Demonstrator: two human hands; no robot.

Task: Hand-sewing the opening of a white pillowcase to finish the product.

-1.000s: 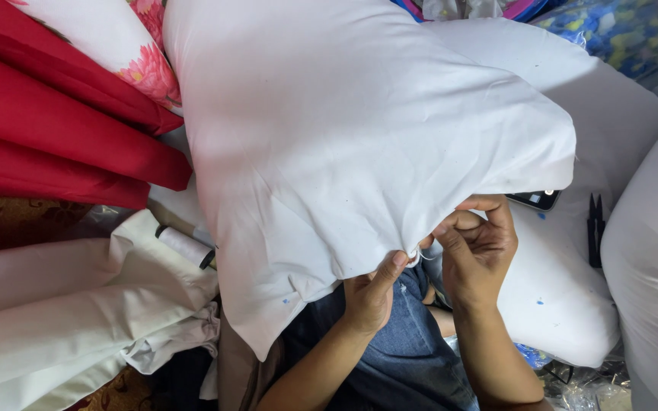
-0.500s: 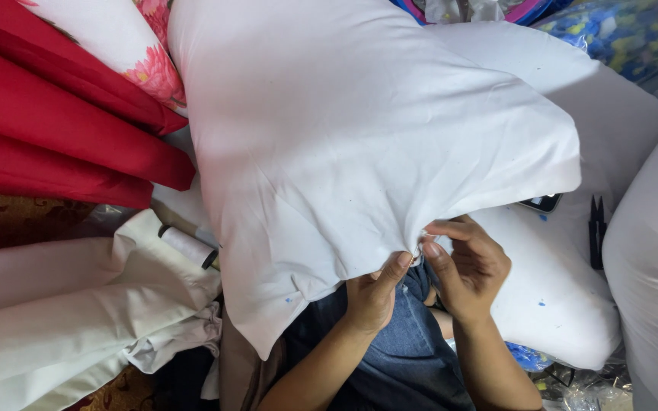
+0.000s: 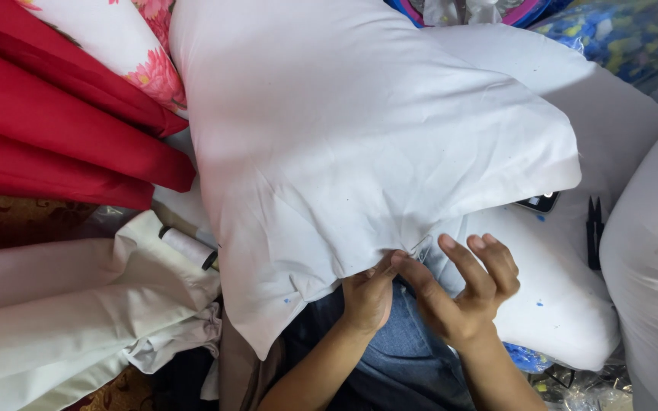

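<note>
Over the lap, I see the white pillow (image 3: 359,160) resting, its lower edge pinched by the left hand (image 3: 367,297). The right hand (image 3: 462,293) touches that edge with its thumb, fingers spread; possibly holding thread, I cannot tell.

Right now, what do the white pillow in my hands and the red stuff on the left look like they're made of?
White pillow: looks like matte woven cloth, cotton or a blend, over soft filling; it creases finely and bulges. Red stuff: folded fabric with a slight sheen, in smooth thick folds; the fibre can't be told. Left hand and right hand pinch the pillow's lower edge.
</note>
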